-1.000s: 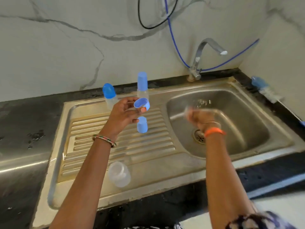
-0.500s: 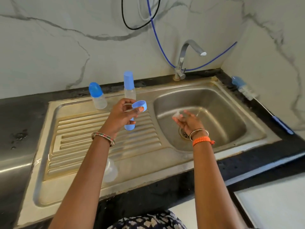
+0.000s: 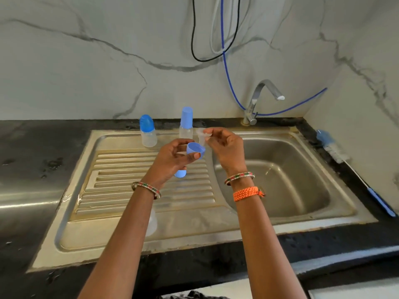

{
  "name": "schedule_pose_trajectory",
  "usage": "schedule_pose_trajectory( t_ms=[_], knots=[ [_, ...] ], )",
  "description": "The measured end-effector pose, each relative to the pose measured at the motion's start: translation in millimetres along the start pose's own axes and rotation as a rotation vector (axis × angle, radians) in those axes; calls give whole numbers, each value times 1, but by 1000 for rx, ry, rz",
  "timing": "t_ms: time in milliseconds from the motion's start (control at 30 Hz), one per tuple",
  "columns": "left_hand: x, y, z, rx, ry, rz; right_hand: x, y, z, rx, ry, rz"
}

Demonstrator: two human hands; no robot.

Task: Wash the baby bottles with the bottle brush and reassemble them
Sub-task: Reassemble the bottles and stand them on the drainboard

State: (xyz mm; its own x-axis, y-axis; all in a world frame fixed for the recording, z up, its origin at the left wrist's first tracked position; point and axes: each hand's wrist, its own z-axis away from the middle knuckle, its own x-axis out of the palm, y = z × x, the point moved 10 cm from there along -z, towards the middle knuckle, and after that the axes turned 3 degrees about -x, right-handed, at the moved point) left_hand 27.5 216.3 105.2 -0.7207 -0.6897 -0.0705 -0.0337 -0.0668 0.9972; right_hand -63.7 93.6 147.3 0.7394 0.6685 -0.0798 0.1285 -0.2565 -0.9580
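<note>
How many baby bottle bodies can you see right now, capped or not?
3. A short capped bottle and a tall capped bottle stand at the drainboard's back edge. An uncapped bottle lies near the front, mostly hidden behind the left forearm. Others may be hidden.

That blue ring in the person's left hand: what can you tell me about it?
The blue ring looks like smooth, light blue plastic, a short round collar, open on top. The left hand pinches it between thumb and fingers, holding it tilted above the ribbed draining board. The clear teat in the right hand hangs right at its rim.
</note>
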Motion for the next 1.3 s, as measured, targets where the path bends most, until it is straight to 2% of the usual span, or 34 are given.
schedule_pose_trajectory(
  t_ms=[233,500,567,633,733,833,967,1033,1133,1200,1300],
  knots=[
    [-17,6,15,104,155,49,33,8,15,24,-181,-1],
    [-21,11,23,192,204,155,44,10,26,87,-339,43],
    [-19,9,20,178,171,247,43,0,27,48,-372,77],
    [-14,3,18,131,84,468,41,-7,26,-11,-394,187],
    [-7,-8,16,41,11,724,42,-24,24,-168,-380,354],
    [-5,-14,16,-16,10,784,49,-40,29,-289,-352,445],
    [-13,-17,14,-20,31,839,62,-53,31,-267,-390,403],
    [-16,-18,13,-17,32,857,70,-58,27,-303,-433,465],
    [-29,-27,8,-7,140,823,75,-54,20,-302,-384,507],
    [-42,-33,3,6,258,736,77,-48,20,-284,-304,513],
    [-48,-35,-7,-1,328,615,75,-40,18,-225,-170,500]
  ],
)
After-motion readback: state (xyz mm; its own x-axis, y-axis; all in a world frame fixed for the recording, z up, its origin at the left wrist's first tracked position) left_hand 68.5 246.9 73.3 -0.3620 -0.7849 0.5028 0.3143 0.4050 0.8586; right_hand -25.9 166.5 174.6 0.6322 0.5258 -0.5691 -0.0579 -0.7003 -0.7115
